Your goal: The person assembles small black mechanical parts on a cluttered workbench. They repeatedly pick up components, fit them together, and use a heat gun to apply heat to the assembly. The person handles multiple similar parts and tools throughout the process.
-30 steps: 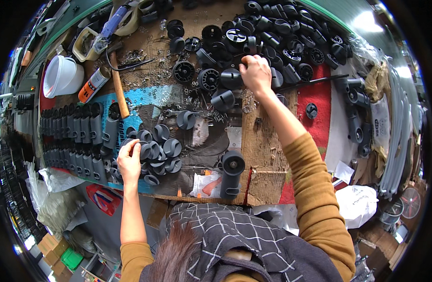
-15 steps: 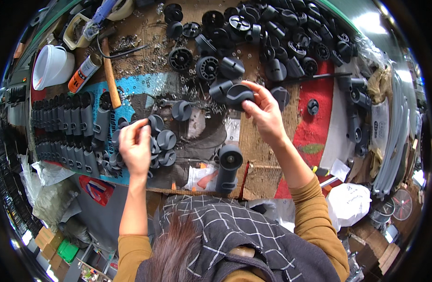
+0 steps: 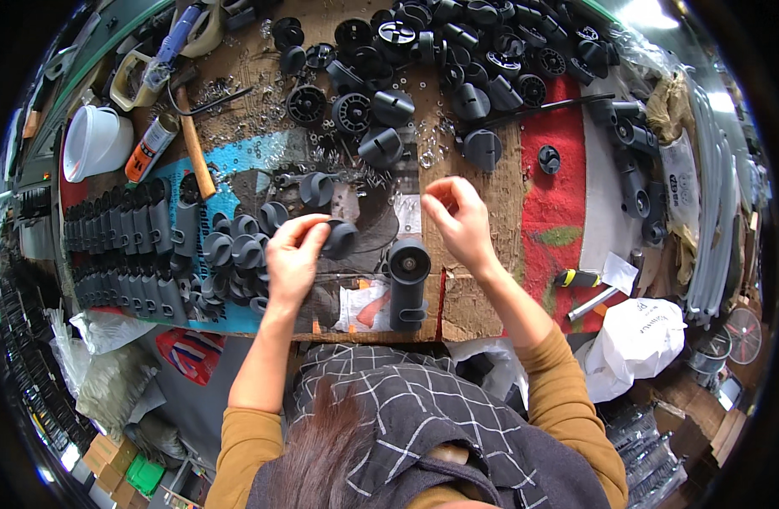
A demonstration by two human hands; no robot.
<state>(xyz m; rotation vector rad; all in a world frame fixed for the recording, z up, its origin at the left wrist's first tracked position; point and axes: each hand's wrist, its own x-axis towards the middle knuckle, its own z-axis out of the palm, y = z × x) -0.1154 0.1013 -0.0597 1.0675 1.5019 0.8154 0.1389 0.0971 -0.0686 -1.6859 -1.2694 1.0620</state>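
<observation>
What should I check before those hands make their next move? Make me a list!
1. Left hand gripping its dark round cap: ok, pinched between thumb and fingers.
2. Right hand free of big parts: ok, none shows in it.
3. Nothing tiny tucked in the right fingers: cannot tell, too small to see.
4. Dark tube-shaped part probably easy to reach: ok, near the table's front edge.
5. Hammer out of the way: ok, lying off to the left.
6. Small metal pieces tidied up: not ok, they're scattered about.
</observation>
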